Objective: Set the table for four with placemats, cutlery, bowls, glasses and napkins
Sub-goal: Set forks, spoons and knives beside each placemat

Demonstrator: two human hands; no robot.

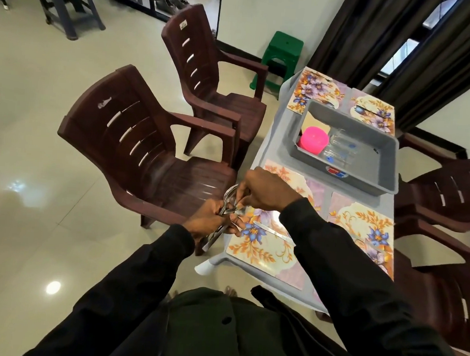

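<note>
Head view: the left hand (207, 220) was clamped round a bunch of cutlery (230, 194), held just off the near-left corner of the bench (269, 141). The right hand (266, 189) was pinching at the top of that bunch, so I'd guess one piece was being picked out while the rest stayed gathered. The hands were pretty much touching. One knife (274, 232) already lay on the near-left placemat (253, 251), which makes me think cutlery had only just started. All four floral placemats were down: that one, the near-right placemat (364, 223) and two at the far end partly under a grey tub (378, 185). The tub sat mid-bench with pink bowls (314, 140) and clear glasses (341, 153) inside, probably parked there so everything's in reach. Couldn't spot napkins. The bench itself was a small pale plastic thing, with a maroon chair (147, 149) and others like it round it, a green stool (282, 56) by the wall, dark curtains and a shiny tiled floor.
</note>
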